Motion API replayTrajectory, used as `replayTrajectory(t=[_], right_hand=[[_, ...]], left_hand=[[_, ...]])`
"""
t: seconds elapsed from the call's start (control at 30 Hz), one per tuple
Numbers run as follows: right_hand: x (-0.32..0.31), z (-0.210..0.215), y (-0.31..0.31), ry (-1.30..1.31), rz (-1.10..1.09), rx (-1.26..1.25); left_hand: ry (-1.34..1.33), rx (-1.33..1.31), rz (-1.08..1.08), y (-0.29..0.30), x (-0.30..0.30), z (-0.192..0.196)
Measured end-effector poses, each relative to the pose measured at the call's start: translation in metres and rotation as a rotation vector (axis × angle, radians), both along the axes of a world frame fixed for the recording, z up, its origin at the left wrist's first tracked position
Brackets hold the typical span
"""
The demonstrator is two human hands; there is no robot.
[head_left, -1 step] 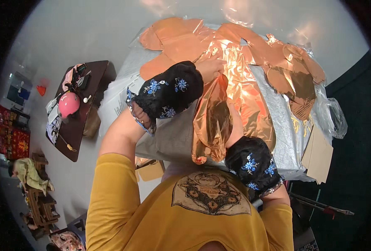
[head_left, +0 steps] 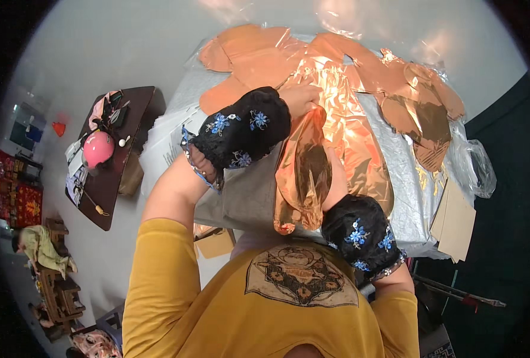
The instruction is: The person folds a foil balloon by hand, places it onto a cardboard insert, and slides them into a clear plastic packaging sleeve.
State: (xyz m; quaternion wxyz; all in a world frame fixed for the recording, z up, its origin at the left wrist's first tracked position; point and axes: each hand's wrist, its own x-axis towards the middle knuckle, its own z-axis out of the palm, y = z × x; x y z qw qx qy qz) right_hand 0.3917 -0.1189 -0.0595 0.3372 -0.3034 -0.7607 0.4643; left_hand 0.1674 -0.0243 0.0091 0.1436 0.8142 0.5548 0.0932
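Left hand [head_left: 300,99] closes on the long, crinkled, copper-coloured foil piece [head_left: 289,176] at its 12 o'clock; right hand [head_left: 337,181] touches 3 o'clock, grip I cannot tell; foil lies by the wrinkled silvery cover's [head_left: 409,203] 6 o'clock edge

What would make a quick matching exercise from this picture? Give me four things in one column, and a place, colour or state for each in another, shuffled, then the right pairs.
Things
1. Foil piece
2. Left sleeve cover
3. Rounded pink object
4. Crumpled plastic

Places, colours, states
A. On the dark table at the picture's left
B. See-through, at the picture's right
C. Shiny copper colour, between the left hand and the right hand
D. Black with blue flowers

Pairs: 1-C, 2-D, 3-A, 4-B
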Motion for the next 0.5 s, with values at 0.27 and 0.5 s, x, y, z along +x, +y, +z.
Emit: replayTrajectory(t=[0.27,0.5], right_hand=[[-0.004,0.043,-0.013,-0.113,0.002,0.177],[-0.001,0.038,-0.011,-0.354,-0.032,0.434]], left_hand=[[-0.159,0.253,0.097,-0.026,0.007,-0.032],[-0.437,0.404,0.282,-0.147,0.017,-0.006]])
